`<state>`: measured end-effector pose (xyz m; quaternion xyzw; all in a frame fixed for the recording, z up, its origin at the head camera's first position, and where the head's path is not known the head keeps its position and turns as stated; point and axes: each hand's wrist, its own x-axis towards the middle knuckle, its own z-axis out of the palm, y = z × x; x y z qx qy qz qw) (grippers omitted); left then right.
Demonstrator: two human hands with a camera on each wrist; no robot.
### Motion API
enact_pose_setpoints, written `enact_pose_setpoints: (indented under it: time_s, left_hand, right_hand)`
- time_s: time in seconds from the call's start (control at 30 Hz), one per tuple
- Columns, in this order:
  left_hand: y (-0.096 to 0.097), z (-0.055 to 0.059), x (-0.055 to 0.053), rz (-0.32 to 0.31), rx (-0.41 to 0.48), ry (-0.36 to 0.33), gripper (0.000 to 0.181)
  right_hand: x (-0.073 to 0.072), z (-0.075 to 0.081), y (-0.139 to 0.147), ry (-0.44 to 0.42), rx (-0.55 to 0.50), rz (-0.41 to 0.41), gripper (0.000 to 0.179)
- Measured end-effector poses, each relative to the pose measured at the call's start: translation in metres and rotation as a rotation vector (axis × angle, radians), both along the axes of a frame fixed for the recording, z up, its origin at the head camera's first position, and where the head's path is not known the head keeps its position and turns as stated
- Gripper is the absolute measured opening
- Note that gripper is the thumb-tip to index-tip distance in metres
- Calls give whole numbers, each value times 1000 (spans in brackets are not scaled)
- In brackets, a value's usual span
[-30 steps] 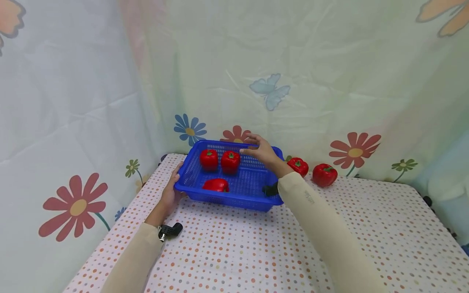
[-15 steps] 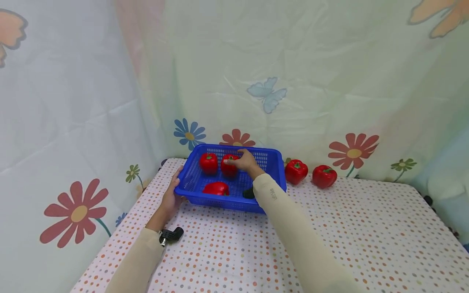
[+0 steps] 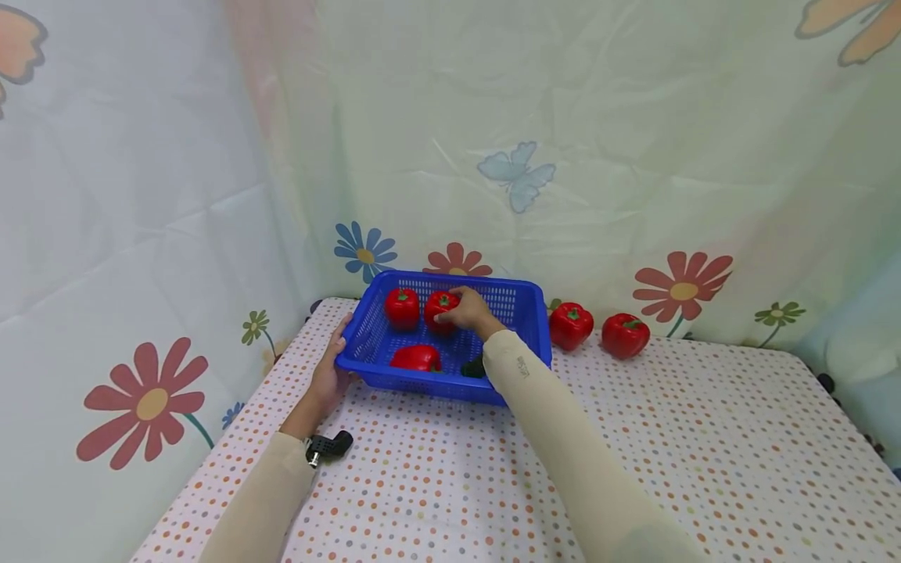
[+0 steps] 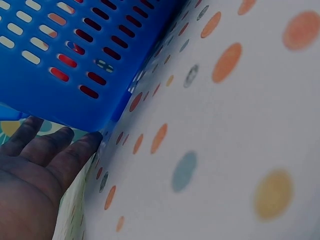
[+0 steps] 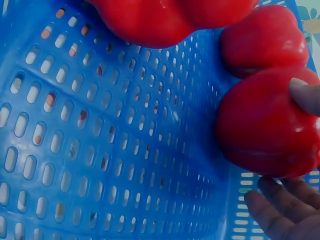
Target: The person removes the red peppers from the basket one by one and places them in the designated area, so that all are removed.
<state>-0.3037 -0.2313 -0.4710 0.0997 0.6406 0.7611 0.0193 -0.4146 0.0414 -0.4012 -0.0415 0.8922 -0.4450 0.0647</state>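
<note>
Tgt pepper [image 3: 435,306]: in blue basket [image 3: 422,383], near back wall, approx ctr of head view. R hand [image 3: 470,310] is on it: thumb lower side, fingers upper right, part-open to abt pepper width, gripping. Vs 1 s ago: hand was above basket, right of pepper, nothing held. Pepper hasn't visibly moved, so IMO reach done, grip stage, no lift yet; firmness n/a from pics.

2nd pepper [image 3: 402,310] just left; 3rd pepper [image 3: 417,357] lower, nr front wall. L hand [image 3: 329,379] at basket's left end, fingers fairly straight, touching outside; looks like steadying, pos unchanged. 2 more, inner pepper [image 3: 571,325] + outer pepper [image 3: 625,335], on dotted tablecloth [image 3: 436,485], right of basket.
</note>
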Motion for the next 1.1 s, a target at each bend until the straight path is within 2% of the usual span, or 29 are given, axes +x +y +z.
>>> enact_pose_setpoints:
  time_s: [0.2, 0.37, 0.57, 0.73, 0.8, 0.9, 1.03, 1.1]
  left_hand:
    - [-1, -3, -2, 7, -10, -9, 53]
    - [0, -2, -2, 2, -20, -18, 54]
    - [-1, 1, 0, 3, -14, -13, 54]
    - [-1, 2, 0, -6, -10, -15, 55]
    - [-1, 2, 0, -11, -11, -12, 55]
    - [-2, 3, 0, -16, -13, -8, 54]
    - [-5, 2, 1, -5, -7, -17, 53]
    - [-5, 1, 2, 5, -7, -25, 53]
  right_hand:
    - [1, 1, -1, 47, -27, 18, 74]
    - [8, 11, 2, 69, -128, 49, 75]
    - [24, 41, 22, 73, -259, 84, 77]
    - [36, 68, 64, 94, -371, 79, 75]
    - [42, 76, 86, 130, -379, 40, 76]
    - [50, 82, 122, 176, -358, -85, 83]
    - [62, 83, 173, 191, -332, -271, 89]
    - [67, 79, 201, 194, -321, -334, 90]
